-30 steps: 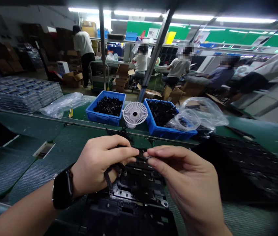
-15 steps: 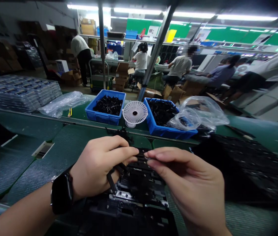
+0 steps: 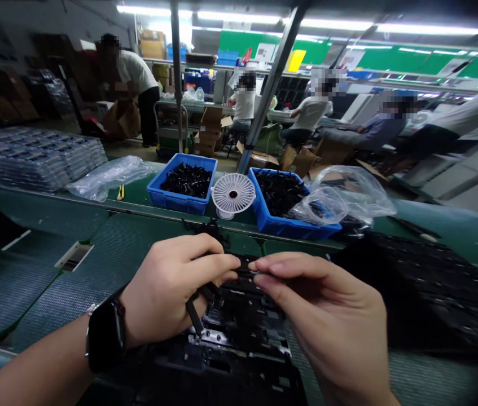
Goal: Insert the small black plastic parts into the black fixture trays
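My left hand (image 3: pixel 175 287), with a dark watch on its wrist, is closed around several slim black strip-like pieces (image 3: pixel 194 317) whose ends stick out below the palm. Its thumb and index fingertips reach the far part of a black plastic panel (image 3: pixel 239 369) with metal strips and slots. Facing it, my right hand (image 3: pixel 336 321) pinches thumb and index finger together just above the same panel. Whatever lies between those fingertips is too small to make out. A little heap of black parts (image 3: pixel 211 226) lies just beyond my left hand.
Two blue bins (image 3: pixel 179 202) (image 3: pixel 276 224) of black parts flank a white fan (image 3: pixel 233 194). Clear plastic bags (image 3: pixel 349 189), a yellow cutter (image 3: pixel 121 192) and stacked clear trays (image 3: pixel 31 160) sit along the ledge. Dark panels (image 3: pixel 429 287) lie right. Co-workers (image 3: pixel 137 76) are beyond.
My hands keep nearly the same pose over the panel. In the background, the person at the back left has risen from a deeper bend, and a carton there is now tilted up.
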`<state>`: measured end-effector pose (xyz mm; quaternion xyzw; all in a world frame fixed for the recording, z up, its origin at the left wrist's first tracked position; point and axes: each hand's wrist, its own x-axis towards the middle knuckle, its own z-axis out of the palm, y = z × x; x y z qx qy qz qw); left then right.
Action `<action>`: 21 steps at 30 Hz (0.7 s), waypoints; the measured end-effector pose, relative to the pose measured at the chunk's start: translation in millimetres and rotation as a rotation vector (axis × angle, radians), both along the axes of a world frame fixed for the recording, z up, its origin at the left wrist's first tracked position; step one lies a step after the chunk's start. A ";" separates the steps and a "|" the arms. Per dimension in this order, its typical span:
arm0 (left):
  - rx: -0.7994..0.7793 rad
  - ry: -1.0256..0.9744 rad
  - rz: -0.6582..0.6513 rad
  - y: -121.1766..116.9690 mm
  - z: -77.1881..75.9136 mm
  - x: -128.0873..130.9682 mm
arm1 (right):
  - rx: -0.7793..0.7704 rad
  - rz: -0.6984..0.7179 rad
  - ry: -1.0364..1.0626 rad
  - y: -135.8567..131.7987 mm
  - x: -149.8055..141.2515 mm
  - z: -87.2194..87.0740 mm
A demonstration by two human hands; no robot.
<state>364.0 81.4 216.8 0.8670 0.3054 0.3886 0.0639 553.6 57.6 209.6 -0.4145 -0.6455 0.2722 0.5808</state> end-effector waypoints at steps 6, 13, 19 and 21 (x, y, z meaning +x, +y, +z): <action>-0.096 -0.067 0.044 -5.4 1.5 4.2 | 0.134 -0.029 -0.067 -4.2 0.3 -4.2; -0.556 -0.270 -0.125 8.8 6.6 3.9 | 0.139 -0.112 -0.033 -3.0 -3.8 -6.4; -0.970 -0.807 -0.156 73.0 -25.1 -20.5 | 0.036 -0.284 0.281 12.2 3.1 -7.2; -1.074 -0.911 -0.139 99.7 -43.4 -34.2 | 0.016 -0.306 0.342 16.0 11.9 -11.2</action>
